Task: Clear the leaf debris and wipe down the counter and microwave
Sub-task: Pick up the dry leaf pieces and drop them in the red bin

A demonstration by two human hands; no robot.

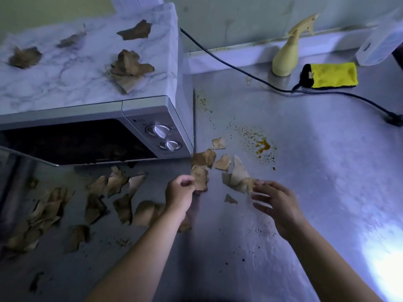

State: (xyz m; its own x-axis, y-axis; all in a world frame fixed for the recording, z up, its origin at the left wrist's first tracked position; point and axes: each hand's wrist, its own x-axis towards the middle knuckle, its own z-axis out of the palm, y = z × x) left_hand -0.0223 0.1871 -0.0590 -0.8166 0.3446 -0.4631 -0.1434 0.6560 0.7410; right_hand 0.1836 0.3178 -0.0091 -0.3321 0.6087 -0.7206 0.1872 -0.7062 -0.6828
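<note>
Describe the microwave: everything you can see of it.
The microwave stands on the left side of the counter, near the wall. Its front is silver, with a dark glass door and two round metallic knobs stacked on the right panel. A marble-patterned cover drapes its top and right side, and dry brown leaves lie scattered on it. A black cord runs out from behind it across the counter.

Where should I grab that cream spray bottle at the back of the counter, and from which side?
Take the spray bottle by its narrow neck just under the trigger head, probably from the front: it stands upright, the wall is close behind, and the yellow cloth lies to its right.
</note>
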